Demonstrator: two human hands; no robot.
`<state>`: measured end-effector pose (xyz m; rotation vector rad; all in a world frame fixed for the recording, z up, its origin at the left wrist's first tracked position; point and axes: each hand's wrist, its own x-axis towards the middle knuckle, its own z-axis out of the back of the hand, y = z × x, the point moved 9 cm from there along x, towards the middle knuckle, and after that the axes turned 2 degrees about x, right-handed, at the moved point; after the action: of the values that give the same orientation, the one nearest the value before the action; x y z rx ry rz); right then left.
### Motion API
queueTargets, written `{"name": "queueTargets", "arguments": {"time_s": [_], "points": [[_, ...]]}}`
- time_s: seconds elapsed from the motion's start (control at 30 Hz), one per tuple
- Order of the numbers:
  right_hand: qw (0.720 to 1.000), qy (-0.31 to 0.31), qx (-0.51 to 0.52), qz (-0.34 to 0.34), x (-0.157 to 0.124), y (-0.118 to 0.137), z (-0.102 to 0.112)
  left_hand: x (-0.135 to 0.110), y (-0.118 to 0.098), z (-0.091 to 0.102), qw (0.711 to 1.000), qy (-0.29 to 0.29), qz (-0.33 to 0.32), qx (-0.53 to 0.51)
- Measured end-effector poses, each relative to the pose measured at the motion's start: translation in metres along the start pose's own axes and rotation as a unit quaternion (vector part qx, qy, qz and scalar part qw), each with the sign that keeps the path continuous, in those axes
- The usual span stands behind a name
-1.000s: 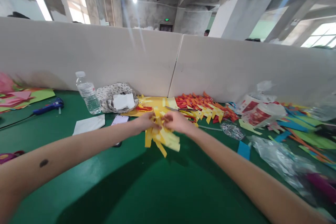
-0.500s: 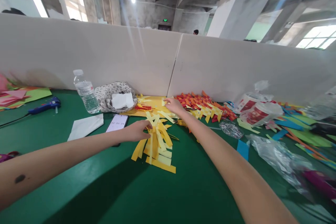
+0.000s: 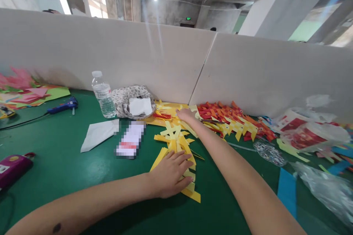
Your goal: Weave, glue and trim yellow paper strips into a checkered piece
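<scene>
My left hand (image 3: 172, 174) lies palm down with its fingers spread over a pile of yellow strips (image 3: 173, 139), pale and darker yellow, that look like felt or paper. Farther back, my right hand (image 3: 186, 114) reaches to the yellow sheets (image 3: 168, 109) by the partition. Its fingers look curled together there, and what they grip, if anything, is hidden. A small red and orange piece (image 3: 162, 116) lies on the sheets, left of that hand. Right of it is a heap of red and orange woven pieces (image 3: 220, 112), with yellow woven pieces (image 3: 245, 127) in front.
At the left stand a water bottle (image 3: 104, 97) and a patterned pouch (image 3: 129, 99); near them lie a white paper (image 3: 99, 134), a phone (image 3: 131, 139) and a blue glue gun (image 3: 63, 106). To the right are wrapped tubs (image 3: 311, 128) and a plastic bag (image 3: 325, 187).
My left hand has left its bent-finger hold at the strips' upper end and now lies flat, nearer me. My right hand stays at the yellow sheets, fingers more curled. The view has turned slightly left.
</scene>
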<state>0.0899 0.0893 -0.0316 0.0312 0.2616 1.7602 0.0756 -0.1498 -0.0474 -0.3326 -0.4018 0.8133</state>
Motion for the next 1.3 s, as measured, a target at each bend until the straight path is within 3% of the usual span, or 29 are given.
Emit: {"name": "queueTargets", "arguments": {"time_s": [0.1, 0.2, 0.3, 0.37, 0.43, 0.47, 0.5, 0.53, 0.57, 0.7, 0.77, 0.97, 1.17, 1.3], "points": [[0.998, -0.034, 0.051, 0.005, -0.016, -0.004, 0.023, -0.004, 0.01, -0.002, 0.998, -0.014, 0.024, -0.049], [0.992, -0.007, 0.109, 0.057, -0.045, -0.003, 0.039, -0.007, 0.014, 0.001, 0.997, -0.024, 0.025, -0.076], [0.974, 0.109, 0.15, 0.127, -0.088, 0.004, 0.035, -0.01, 0.012, 0.006, 0.995, -0.036, 0.015, -0.092], [0.931, 0.259, 0.157, 0.202, -0.125, 0.016, 0.015, -0.013, 0.01, 0.012, 0.993, -0.047, 0.016, -0.103], [0.902, 0.341, 0.152, 0.215, -0.148, 0.016, 0.0, -0.02, 0.012, 0.018, 0.991, -0.058, 0.035, -0.115], [0.908, 0.334, 0.144, 0.209, -0.148, 0.013, -0.003, -0.024, 0.015, 0.021, 0.99, -0.068, 0.054, -0.115], [0.933, 0.273, 0.13, 0.197, -0.138, 0.01, 0.0, -0.028, 0.019, 0.026, 0.988, -0.083, 0.078, -0.108], [0.966, 0.166, 0.099, 0.173, -0.124, 0.004, 0.009, -0.033, 0.024, 0.031, 0.985, -0.103, 0.101, -0.092], [0.979, 0.105, 0.083, 0.155, -0.112, 0.001, 0.012, -0.038, 0.028, 0.037, 0.983, -0.122, 0.115, -0.072], [0.993, -0.016, 0.028, 0.111, -0.072, 0.001, 0.006, -0.052, 0.041, 0.054, 0.971, -0.199, 0.134, -0.004], [0.995, -0.024, 0.0, 0.099, -0.059, 0.003, -0.004, -0.054, 0.047, 0.053, 0.971, -0.193, 0.136, 0.025], [0.992, -0.007, -0.055, 0.11, -0.054, 0.005, -0.019, -0.051, 0.044, 0.027, 0.995, -0.046, 0.063, 0.063], [0.987, -0.051, -0.045, 0.144, -0.082, 0.002, 0.0, -0.054, 0.039, 0.038, 0.992, -0.075, 0.025, 0.099], [0.988, -0.021, -0.037, 0.148, -0.101, -0.002, -0.009, -0.053, 0.036, 0.033, 0.99, -0.066, 0.01, 0.121]]}}
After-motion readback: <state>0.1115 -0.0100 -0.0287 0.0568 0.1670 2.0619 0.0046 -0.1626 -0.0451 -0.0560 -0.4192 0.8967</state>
